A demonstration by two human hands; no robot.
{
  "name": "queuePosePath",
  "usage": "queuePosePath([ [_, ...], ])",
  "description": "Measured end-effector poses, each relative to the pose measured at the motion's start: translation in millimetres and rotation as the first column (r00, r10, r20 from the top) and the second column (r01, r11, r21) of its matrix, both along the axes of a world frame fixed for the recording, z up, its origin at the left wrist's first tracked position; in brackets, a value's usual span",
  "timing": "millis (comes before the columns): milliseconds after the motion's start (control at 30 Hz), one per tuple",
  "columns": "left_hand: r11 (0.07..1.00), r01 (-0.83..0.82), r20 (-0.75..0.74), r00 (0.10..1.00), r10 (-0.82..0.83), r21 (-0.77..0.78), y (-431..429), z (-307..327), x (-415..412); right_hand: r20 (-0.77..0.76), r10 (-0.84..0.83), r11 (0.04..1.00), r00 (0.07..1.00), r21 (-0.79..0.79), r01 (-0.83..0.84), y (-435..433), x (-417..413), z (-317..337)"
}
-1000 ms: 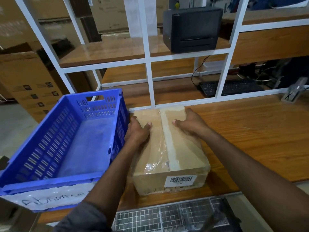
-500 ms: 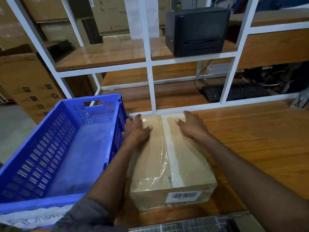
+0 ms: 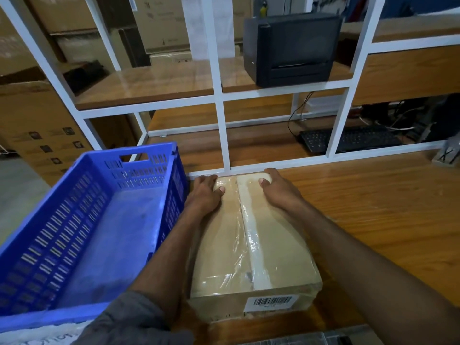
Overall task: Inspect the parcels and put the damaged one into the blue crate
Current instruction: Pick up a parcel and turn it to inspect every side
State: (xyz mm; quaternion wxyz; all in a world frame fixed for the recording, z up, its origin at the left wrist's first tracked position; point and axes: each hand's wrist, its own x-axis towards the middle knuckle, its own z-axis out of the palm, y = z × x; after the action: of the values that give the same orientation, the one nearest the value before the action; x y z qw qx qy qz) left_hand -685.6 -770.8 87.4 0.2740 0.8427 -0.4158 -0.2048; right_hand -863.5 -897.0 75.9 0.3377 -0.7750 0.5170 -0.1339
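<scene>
- Parcel (image 3: 254, 245) — 1 brown cardboard box under clear film. It lies flat on the wooden table (image 3: 373, 207), just right of the blue crate (image 3: 62, 232), w/ its far end up against the white frame (image 3: 219, 108).
- L hand (image 3: 205, 192) is on the parcel's far-left corner, palm down on the top. Its fingers (image 3: 206, 179) are close together and bent over the far edge, tips hidden behind it. The thumb lies flat on top, pointing inward.
- R hand (image 3: 278, 189) is on the far-right corner in much the same pose. Its fingers (image 3: 272, 173) are together and curled over the far edge, tips out of sight, thumb on top pointing toward the L one.
- Pale tape strip (image 3: 251, 235) runs the length of the top, passing btwn the 2 thumbs.
- Barcode label (image 3: 271, 303) is on the near side face, right of centre.
- The crate has slotted walls — its right wall is just beside the L forearm.
- Grey sleeve (image 3: 139, 319) covers the L arm at bottom of view.
- Behind the frame: black printer (image 3: 291, 46) on the upper shelf, black keyboard (image 3: 348, 140) lower right.
- Cardboard cartons (image 3: 37, 120) are stacked far left.
</scene>
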Motion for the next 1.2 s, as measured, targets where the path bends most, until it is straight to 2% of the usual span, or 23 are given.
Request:
queuePosePath([
  [133, 0.993, -0.028, -0.035, 0.999, 0.024, -0.116, 9.7, 3.8, -5.8, 0.051, 0.002, 1.000, 0.999, -0.012, -0.001, 7.0, -9.2, 13.8],
  [333, 0.937, -0.004, 0.026, 1.000, 0.014, -0.351, 21.9, 36.9, -21.8, 0.182, -0.053, 0.974, 0.982, -0.207, 0.091, 33.1, -36.6, 49.0],
  [500, 0.830, 0.045, 0.031, 0.999, -0.034, -0.556, 35.9, 66.1, -37.4, 0.294, -0.069, 0.913, 0.953, -0.366, 0.179, 59.7, -54.1, 78.4],
  [700, 0.704, 0.057, 0.043, 0.998, -0.038, -0.708, 57.8, 71.4, -50.7, 0.408, -0.031, 0.883, 0.913, -0.417, 0.216, 86.1, -67.3, 88.3],
  [900, 0.612, 0.080, 0.099, 0.995, -0.003, -0.786, 83.5, 57.1, -59.2, 0.437, 0.032, 0.847, 0.899, -0.489, 0.208, 111.1, -80.2, 85.1],
  [1100, 0.625, 0.074, 0.168, 0.981, 0.093, -0.777, 108.0, 28.9, -74.1, 0.347, 0.037, 0.811, 0.937, -0.559, 0.175, 131.0, -93.1, 57.1],
  [1200, 0.672, 0.079, 0.220, 0.967, 0.126, -0.736, 114.7, 27.6, -76.6, 0.287, 0.081, 0.767, 0.954, -0.630, 0.125, 132.4, -96.3, 53.6],
])
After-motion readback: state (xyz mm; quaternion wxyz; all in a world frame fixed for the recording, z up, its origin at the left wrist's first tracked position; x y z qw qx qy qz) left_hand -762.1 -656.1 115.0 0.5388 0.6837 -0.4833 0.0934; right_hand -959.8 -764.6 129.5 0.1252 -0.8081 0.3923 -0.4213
